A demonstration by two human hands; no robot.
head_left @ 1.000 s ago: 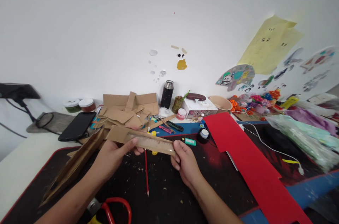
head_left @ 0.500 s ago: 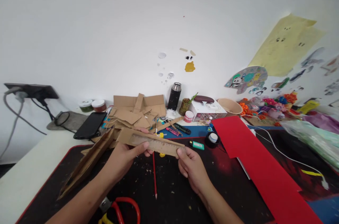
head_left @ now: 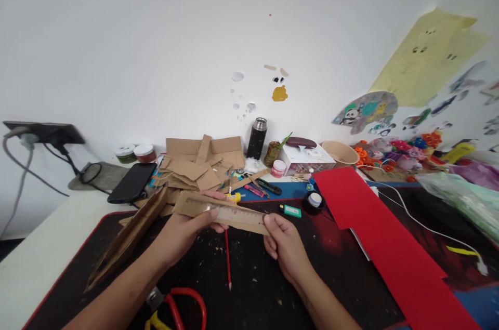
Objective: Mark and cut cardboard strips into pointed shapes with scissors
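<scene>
A clear plastic ruler (head_left: 237, 214) lies flat along a strip of brown cardboard (head_left: 180, 204), held up above the dark mat. My left hand (head_left: 195, 223) grips both near the left end, thumb pressed on the ruler and fingers behind the cardboard. At the other end, my right hand (head_left: 281, 236) pinches the strip and ruler between thumb and fingers. Beneath them a red pencil (head_left: 228, 262) rests on the mat. Scissors with red handles (head_left: 189, 296) lie close to my left forearm, partly cut off by the frame's bottom edge.
A long folded cardboard piece (head_left: 125, 241) leans on the left. Cardboard scraps (head_left: 187, 169) are heaped at the back beside a black thermos (head_left: 257, 139). Red sheet material (head_left: 384, 247) stretches across the right. A green lighter (head_left: 291, 211) and roll of black tape (head_left: 313, 202) lie nearby.
The cardboard strip and ruler have tilted slightly, with the right end a bit lower and further right. My right hand shifted along with it. Both hands keep their grip, and the view has moved slightly.
</scene>
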